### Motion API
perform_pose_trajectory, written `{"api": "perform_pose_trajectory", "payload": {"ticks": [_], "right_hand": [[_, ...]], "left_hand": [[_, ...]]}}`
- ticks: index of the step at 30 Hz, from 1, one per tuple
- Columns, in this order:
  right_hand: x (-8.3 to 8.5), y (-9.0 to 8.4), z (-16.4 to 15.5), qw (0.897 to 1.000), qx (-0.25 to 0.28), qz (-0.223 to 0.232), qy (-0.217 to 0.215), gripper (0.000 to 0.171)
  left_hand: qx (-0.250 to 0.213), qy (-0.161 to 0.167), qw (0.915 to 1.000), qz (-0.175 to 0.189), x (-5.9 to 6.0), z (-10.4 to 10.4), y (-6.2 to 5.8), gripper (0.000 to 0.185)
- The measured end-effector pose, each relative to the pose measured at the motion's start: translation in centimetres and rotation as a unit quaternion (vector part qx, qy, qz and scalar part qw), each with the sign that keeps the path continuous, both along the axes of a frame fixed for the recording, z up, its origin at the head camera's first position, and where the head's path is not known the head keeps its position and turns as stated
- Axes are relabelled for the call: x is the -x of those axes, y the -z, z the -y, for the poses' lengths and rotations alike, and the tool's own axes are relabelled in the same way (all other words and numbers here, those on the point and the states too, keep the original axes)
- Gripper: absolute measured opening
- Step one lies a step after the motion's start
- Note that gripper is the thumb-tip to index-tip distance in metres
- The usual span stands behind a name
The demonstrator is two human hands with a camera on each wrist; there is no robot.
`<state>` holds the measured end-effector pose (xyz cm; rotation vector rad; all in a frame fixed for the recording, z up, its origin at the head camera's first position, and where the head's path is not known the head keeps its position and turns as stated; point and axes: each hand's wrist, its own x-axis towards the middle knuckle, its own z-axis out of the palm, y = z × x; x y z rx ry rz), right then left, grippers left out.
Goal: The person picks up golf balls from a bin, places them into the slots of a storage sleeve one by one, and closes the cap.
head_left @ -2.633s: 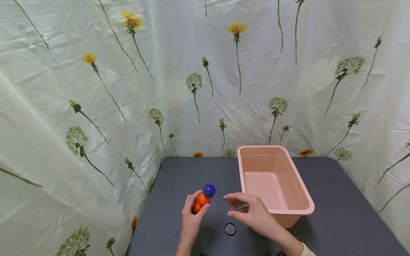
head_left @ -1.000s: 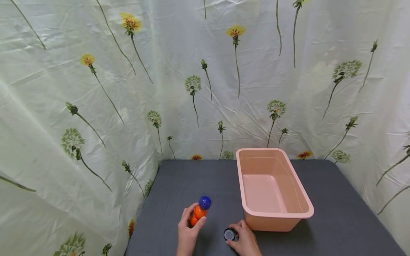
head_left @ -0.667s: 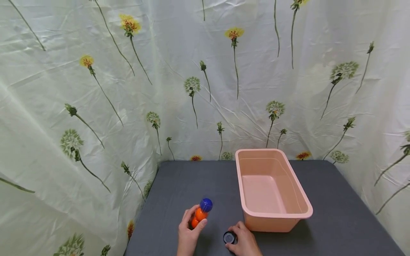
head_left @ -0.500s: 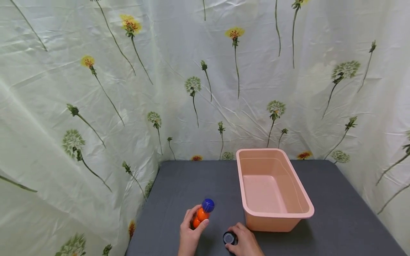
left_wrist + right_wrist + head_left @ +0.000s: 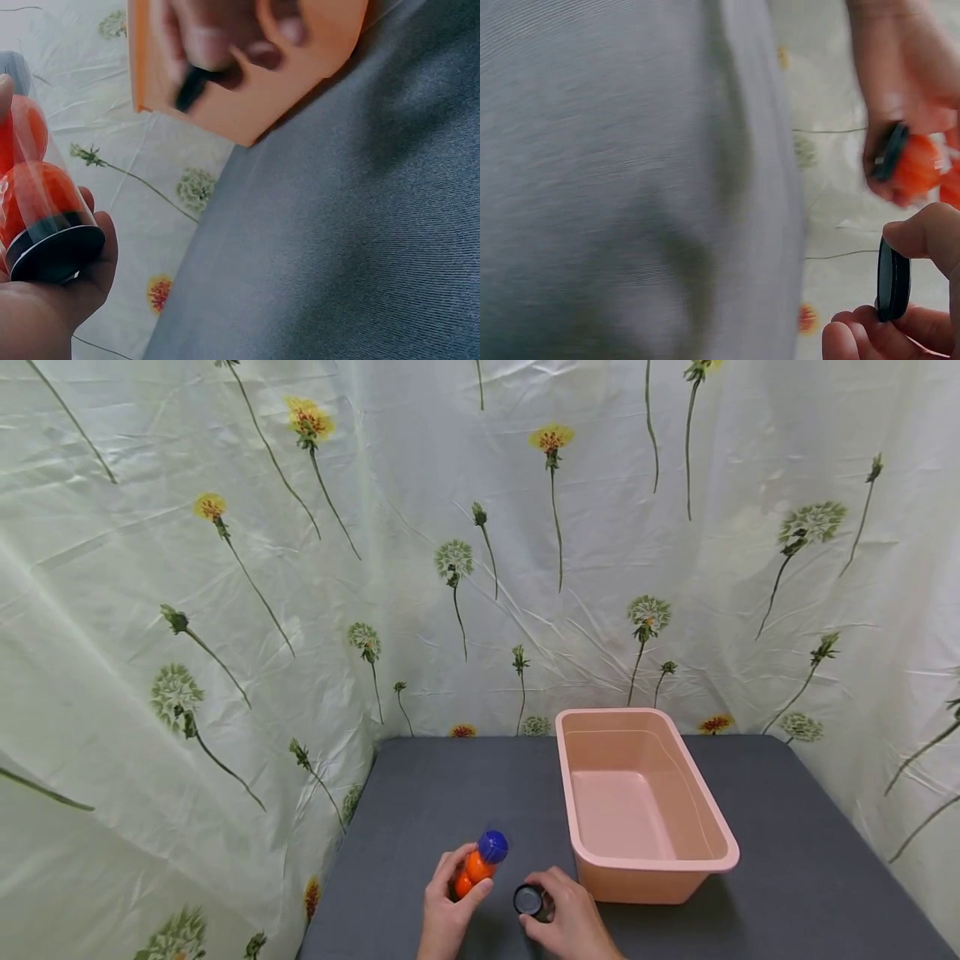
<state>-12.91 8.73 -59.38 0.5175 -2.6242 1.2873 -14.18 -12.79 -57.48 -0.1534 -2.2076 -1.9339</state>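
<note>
My left hand [image 5: 444,914] grips a clear plastic tube [image 5: 34,210] of balls. Inside it are orange balls [image 5: 478,867], with a blue ball [image 5: 492,847] at the upper end. A black cap [image 5: 60,255] covers the tube's lower end, by the heel of the palm. To the right, my right hand [image 5: 570,917] pinches a round black lid [image 5: 528,900] by its edge between thumb and fingers. In the right wrist view the lid [image 5: 894,281] stands on edge, raised off the table and apart from the tube.
A pink plastic basin [image 5: 645,883] stands on the dark grey table [image 5: 442,785], just behind and right of my right hand. Nothing shows inside it. A pale flowered sheet [image 5: 480,568] hangs behind and along the sides of the table.
My right hand came down to the lid on the table, pinched it and has lifted it slightly toward the tube. My left hand lowered the tube, then shifted slightly right, keeping its grip.
</note>
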Motion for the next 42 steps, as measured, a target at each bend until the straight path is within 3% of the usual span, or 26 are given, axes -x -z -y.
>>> {"api": "perform_pose_trajectory", "payload": {"ticks": [8, 15, 28, 36, 42], "right_hand": [[-0.5, -3.5, 0.7, 0.999, 0.026, -0.028, 0.029, 0.041], [-0.8, -5.6, 0.5, 0.999, 0.029, -0.003, 0.034, 0.041], [-1.4, -8.1, -0.8, 0.997, 0.069, 0.037, 0.017, 0.045], [-1.6, -8.5, -1.5, 0.995, 0.092, 0.014, 0.022, 0.044], [-1.7, -9.0, -2.0, 0.990, 0.133, 0.034, 0.026, 0.045]], "left_hand": [[0.006, 0.039, 0.9971, -0.064, -0.2, -0.1, 0.3, 0.044], [0.002, 0.066, 0.9975, -0.026, -0.4, -0.1, 0.4, 0.043], [0.002, 0.080, 0.9961, -0.036, -0.3, -0.2, 0.6, 0.043], [0.021, 0.109, 0.9938, -0.004, -0.4, -0.5, 0.2, 0.041], [0.027, 0.142, 0.9888, -0.037, -0.4, -0.6, 0.2, 0.041]]}}
